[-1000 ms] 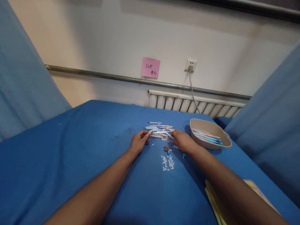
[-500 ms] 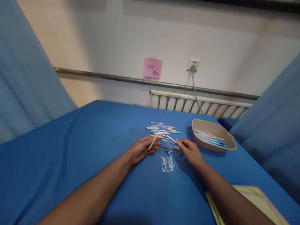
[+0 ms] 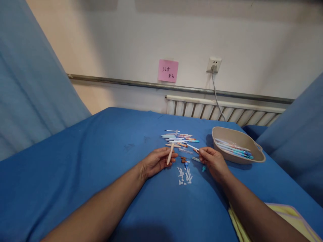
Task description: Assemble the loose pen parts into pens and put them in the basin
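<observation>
My left hand [image 3: 159, 162] holds a beige pen barrel [image 3: 170, 154] upright at a tilt between thumb and fingers. In my right hand [image 3: 212, 162] a thin white pen refill [image 3: 192, 147] is pinched, its dark tip pointing left toward the barrel but apart from it. Behind both hands lies a loose pile of pens, barrels and refills [image 3: 178, 137] on the blue sheet. Between the hands are small brown and blue pen parts [image 3: 186, 164]. Closer to me sit many small white pieces [image 3: 188, 176]. A teal part [image 3: 204, 168] lies by my right hand.
A beige plastic basket [image 3: 254, 155] with several pens in it stands at the right. A yellow cloth [image 3: 290, 215] lies at the front right, partly under my right forearm. Blue curtains [image 3: 37, 67] hang on both sides. A wall with rail and radiator [image 3: 199, 109] closes off the back.
The view has shifted slightly, so everything appears a little further right. The beige barrel stands steeper in my left hand, and the refill's tip is further from it.
</observation>
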`<state>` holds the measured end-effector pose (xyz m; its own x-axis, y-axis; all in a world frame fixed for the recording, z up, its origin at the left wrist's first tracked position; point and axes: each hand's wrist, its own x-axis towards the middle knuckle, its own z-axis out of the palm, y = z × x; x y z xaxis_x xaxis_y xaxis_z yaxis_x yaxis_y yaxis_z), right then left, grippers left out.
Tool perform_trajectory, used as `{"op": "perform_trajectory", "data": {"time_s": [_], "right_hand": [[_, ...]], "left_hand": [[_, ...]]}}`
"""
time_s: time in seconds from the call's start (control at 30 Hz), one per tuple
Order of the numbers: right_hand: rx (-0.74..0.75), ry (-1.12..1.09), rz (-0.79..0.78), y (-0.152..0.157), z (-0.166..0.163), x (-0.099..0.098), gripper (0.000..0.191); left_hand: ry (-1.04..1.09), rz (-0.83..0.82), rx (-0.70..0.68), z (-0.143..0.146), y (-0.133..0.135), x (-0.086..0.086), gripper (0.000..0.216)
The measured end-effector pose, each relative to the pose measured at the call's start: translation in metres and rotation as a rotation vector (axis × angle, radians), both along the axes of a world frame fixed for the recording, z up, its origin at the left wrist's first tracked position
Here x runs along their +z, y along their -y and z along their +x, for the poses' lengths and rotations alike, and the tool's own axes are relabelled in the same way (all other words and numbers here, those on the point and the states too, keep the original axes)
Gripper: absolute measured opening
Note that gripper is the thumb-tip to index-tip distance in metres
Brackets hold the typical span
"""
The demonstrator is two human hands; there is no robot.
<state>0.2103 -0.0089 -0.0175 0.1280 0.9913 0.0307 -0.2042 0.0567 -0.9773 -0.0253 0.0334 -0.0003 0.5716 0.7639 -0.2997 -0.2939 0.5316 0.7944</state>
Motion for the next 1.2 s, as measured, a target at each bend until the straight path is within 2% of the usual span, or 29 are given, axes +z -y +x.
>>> {"op": "perform_trajectory", "data": {"time_s": [0.27,0.5,0.77,1.2], "right_hand": [[-0.013,-0.032,-0.029,-0.003,0.0,-0.001,0.032],[-0.025,-0.053,0.031,-0.004,0.001,0.001,0.029],[-0.008,0.094,0.073,-0.005,0.004,-0.003,0.029],[0.002,0.225,0.09,-0.004,0.003,0.0,0.032]], "left_hand": [[-0.024,0.036,0.033,0.002,0.0,-0.001,0.017],[-0.105,0.194,0.052,0.004,-0.001,-0.002,0.023],[-0.348,0.446,0.104,0.009,-0.002,-0.006,0.031],[-0.471,0.537,0.122,0.013,0.0,-0.004,0.031]]}}
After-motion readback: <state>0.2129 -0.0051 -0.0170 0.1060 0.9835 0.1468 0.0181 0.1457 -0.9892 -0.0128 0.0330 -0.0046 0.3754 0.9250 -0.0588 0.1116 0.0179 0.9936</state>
